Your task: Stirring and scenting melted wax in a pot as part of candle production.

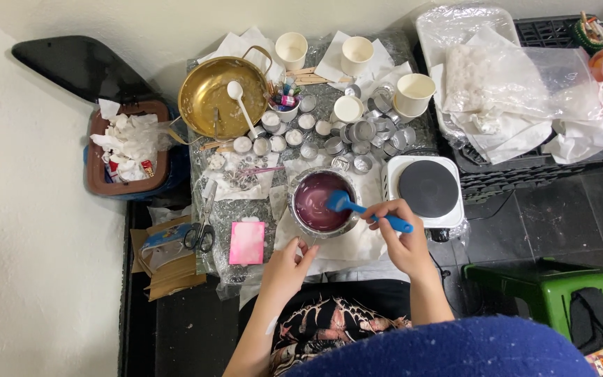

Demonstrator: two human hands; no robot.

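Sitting at centre left of the frame: scissors (200,234) and a pink block (247,243). Resting just below the small metal pot (321,202) of purple liquid, at frame centre: left hand (286,269), fingers loosely spread, gripping nothing. Closing around the blue spatula (364,209), blade dipping into the liquid: right hand (403,241). Possibly tipping or splashing, with nothing bracing the pot. Standing just right: electric hotplate (427,190).

Foil-covered low table (226,222), brass bowl (212,98), steel pot (319,202), scissors (202,227), hotplate (427,190), paper cups (291,50)
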